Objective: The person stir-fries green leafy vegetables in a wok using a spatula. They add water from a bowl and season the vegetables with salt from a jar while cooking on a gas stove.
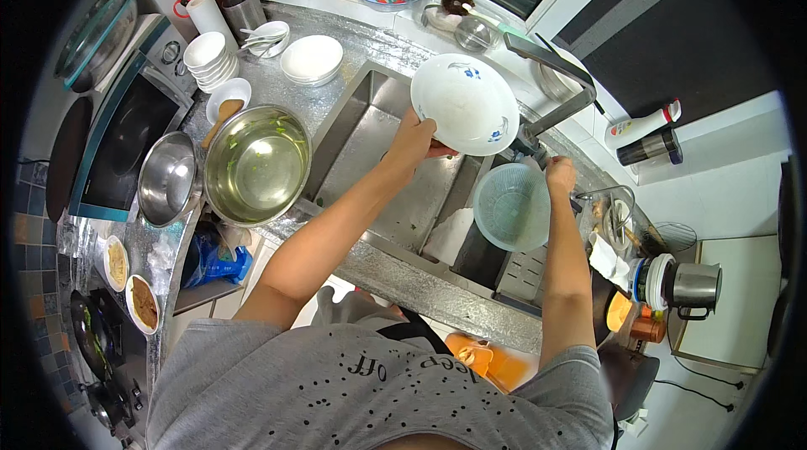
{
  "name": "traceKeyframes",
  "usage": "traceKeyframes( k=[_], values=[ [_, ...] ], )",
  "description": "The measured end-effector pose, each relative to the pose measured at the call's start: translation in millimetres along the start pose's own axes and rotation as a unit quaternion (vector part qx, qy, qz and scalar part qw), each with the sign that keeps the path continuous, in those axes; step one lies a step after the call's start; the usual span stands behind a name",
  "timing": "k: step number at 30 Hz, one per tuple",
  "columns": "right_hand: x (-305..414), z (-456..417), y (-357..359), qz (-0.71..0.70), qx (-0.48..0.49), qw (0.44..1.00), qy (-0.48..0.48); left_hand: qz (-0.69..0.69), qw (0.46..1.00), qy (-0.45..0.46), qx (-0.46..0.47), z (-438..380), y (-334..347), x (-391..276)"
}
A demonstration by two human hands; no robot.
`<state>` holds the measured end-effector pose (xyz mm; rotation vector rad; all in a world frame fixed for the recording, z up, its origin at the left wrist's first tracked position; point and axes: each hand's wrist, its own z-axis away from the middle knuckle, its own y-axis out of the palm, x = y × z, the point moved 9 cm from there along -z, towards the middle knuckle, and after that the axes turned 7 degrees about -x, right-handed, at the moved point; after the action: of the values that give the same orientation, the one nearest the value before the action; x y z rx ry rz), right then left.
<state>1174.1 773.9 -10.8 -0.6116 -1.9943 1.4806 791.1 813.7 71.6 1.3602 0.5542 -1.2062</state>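
My left hand (413,141) grips the near left rim of a white plate with blue flowers (465,103), tilted above the steel sink (384,166). Part of that hand is hidden under the plate. Beside the faucet's base, my right hand (560,174) has its fingers curled; whether they hold something there is hidden. Below and left of it, a pale green plastic colander (512,207) stands over the right part of the sink. The faucet (561,93) arches over from the back right, its spout end close to the plate.
Left of the sink are a large steel basin (258,166) with bits of greens, a smaller steel bowl (167,179), stacked white bowls (207,59) and white plates (311,59). A steel pitcher (693,284) stands at the right. A microwave (129,134) is at the far left.
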Motion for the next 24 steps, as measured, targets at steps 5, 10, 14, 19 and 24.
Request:
traceKeyframes(
  k=[5, 10, 14, 19, 24],
  values=[
    [-11, -10, 6, 0.020, 0.016, 0.999, 0.019, 0.011, 1.000, -0.002, 0.007, -21, 7, 9],
    [-20, -12, 7, 0.039, -0.004, 0.999, 0.036, 0.024, 1.000, -0.012, -0.008, -25, 11, 12],
    [-19, -9, 6, 0.036, 0.003, 0.999, 0.039, 0.019, 1.000, -0.019, -0.002, -27, 10, 14],
    [-23, -10, 11, 0.025, -0.005, 0.999, 0.037, 0.014, 1.000, -0.020, -0.002, -25, 5, 17],
    [-26, -13, 14, 0.034, 0.010, 0.999, 0.041, 0.011, 1.000, -0.027, -0.002, -24, 0, 22]
  ],
)
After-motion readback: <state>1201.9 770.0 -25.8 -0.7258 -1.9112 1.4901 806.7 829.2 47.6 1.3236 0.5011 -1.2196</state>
